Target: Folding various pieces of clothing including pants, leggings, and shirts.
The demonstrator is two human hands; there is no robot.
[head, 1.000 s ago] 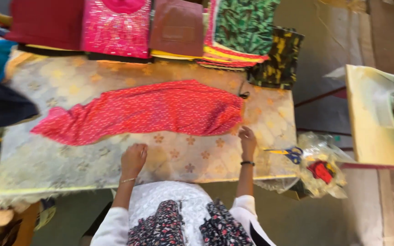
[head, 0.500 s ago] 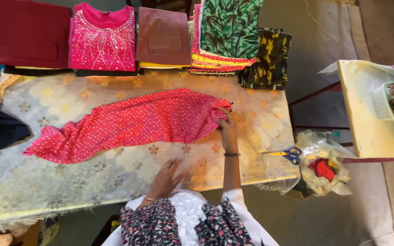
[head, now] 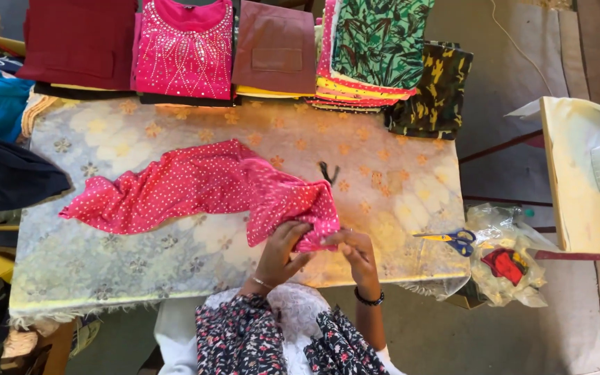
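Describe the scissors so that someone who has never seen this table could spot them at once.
Start at the big table covered with a pale flowered cloth. Go to its right edge, near the corner closest to the person, beside a crumpled clear plastic bag. The scissors lie flat there; their blue and yellow handles make them the only small hard tool among all the fabrics.

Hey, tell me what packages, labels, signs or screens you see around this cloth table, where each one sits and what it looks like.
Clear plastic bag: off the table's right edge, below the scissors; crumpled, see-through, with something red inside.
Labels, signs, screens: none that I can make out.
Hands: the left hand and right hand both grip the pink dotted cloth, not any package.
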